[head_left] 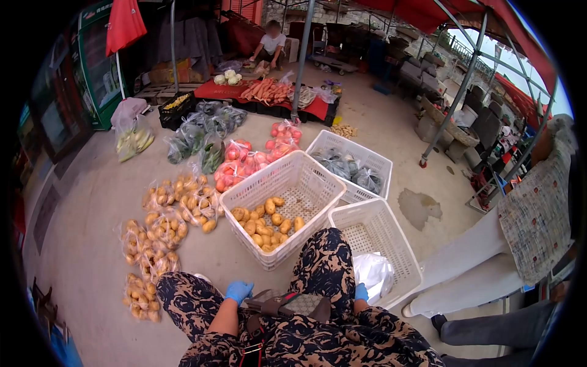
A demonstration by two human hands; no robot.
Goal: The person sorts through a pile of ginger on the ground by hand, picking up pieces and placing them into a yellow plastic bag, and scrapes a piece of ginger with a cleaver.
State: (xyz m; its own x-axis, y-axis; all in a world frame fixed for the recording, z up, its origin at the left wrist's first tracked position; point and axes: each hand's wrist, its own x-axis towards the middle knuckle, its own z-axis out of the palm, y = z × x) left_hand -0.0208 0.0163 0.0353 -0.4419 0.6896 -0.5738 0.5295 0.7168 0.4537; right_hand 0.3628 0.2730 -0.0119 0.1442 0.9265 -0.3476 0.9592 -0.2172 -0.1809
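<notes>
My left hand (238,292), in a blue glove, rests by my left thigh beside a brown patterned waist bag (296,306). Its fingers look curled together, with nothing visible in them. Past my right knee, my right hand (361,292), also gloved in blue, is at the edge of white plastic bags (374,274); its fingers are mostly hidden. Those bags lie in the near end of a white crate (406,251). In front of my knees stands another white crate (333,189) with loose potatoes (264,229) inside.
Bagged potatoes (165,229) lie to the left, with bagged tomatoes (229,174) and bagged green vegetables (205,131) beyond. A third crate (385,165) holds dark bags. Carrots (267,90) lie on a red-covered stand. A person (271,46) sits behind; another's legs (465,263) are close right.
</notes>
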